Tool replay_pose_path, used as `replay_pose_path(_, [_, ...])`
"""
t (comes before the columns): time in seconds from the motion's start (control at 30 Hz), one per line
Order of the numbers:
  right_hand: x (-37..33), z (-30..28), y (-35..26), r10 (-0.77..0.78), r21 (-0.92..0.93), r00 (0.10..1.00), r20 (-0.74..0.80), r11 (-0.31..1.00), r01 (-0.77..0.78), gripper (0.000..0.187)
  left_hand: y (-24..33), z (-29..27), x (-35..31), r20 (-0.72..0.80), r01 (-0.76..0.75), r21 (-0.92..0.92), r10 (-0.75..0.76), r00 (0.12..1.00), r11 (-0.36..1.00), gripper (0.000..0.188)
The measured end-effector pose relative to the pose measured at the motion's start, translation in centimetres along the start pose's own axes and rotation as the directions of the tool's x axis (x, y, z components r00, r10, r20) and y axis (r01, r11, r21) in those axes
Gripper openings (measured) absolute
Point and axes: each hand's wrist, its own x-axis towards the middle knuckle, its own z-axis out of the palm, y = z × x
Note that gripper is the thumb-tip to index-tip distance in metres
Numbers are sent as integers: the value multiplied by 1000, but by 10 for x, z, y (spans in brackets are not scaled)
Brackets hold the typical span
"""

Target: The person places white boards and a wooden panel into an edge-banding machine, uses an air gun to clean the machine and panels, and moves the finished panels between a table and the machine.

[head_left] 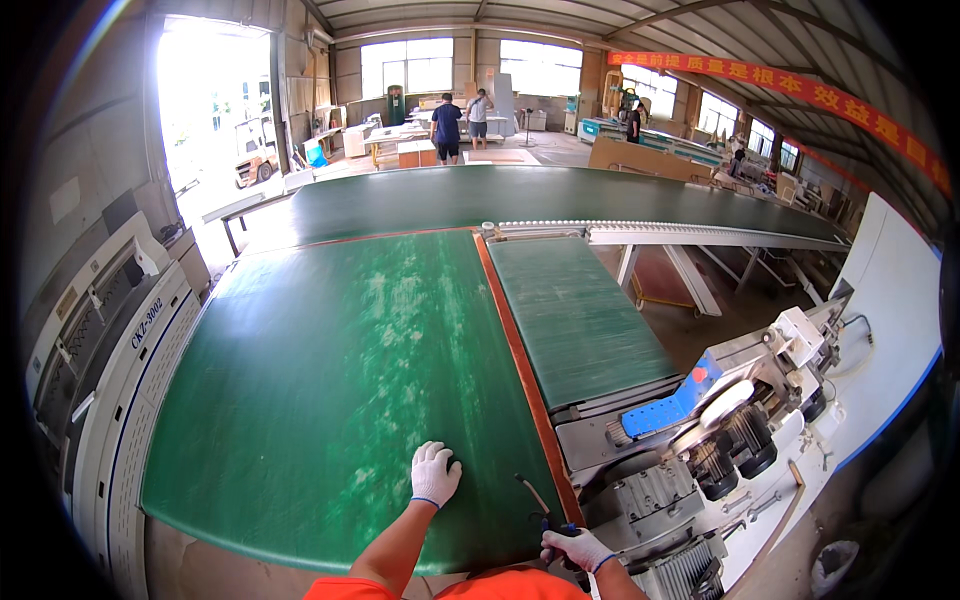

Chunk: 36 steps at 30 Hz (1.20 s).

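Note:
My left hand (pixel 434 473), in a white glove, lies flat with fingers spread on the wide green conveyor belt (pixel 330 380) near its front edge. My right hand (pixel 576 549), also gloved, is closed around the dark handles of a small tool (pixel 545 515) at the belt's right front corner, beside the orange-brown side strip (pixel 515 350). The tool's thin tip points up and to the left over the belt.
A narrower green belt (pixel 575 315) runs on the right. A machine head with rollers and a blue part (pixel 720 430) sits at lower right. A white machine cabinet (pixel 110 350) stands on the left. Another green conveyor (pixel 520 195) crosses behind. Several people (pixel 447 128) stand far back.

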Motion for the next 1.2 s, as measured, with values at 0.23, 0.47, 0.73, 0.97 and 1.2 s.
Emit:
replay_pose_path(0.23, [-4,4,-2,5,-2,1000,-21,1000,-5,31,1,-2,-1,-9,-6,-3,6,1000,1000,26])
replay_pose_path(0.47, [-5,3,-4,4,-26,1000,-13,1000,-4,32,-1,-2,-2,-19,-9,3,9,1000,1000,27])
replay_pose_path(0.73, [-9,6,-5,2,-35,1000,-23,999,-2,31,-1,-3,-4,-19,-7,5,7,1000,1000,27])
replay_pose_path(0.97, [-8,9,0,-9,-40,999,-35,999,7,33,0,-7,-3,-11,-15,2,15,1000,1000,27])
replay_pose_path(1.2, [-9,8,1,-4,-31,1000,-19,1000,4,33,-2,-4,-4,-22,-14,14,14,1000,1000,27])
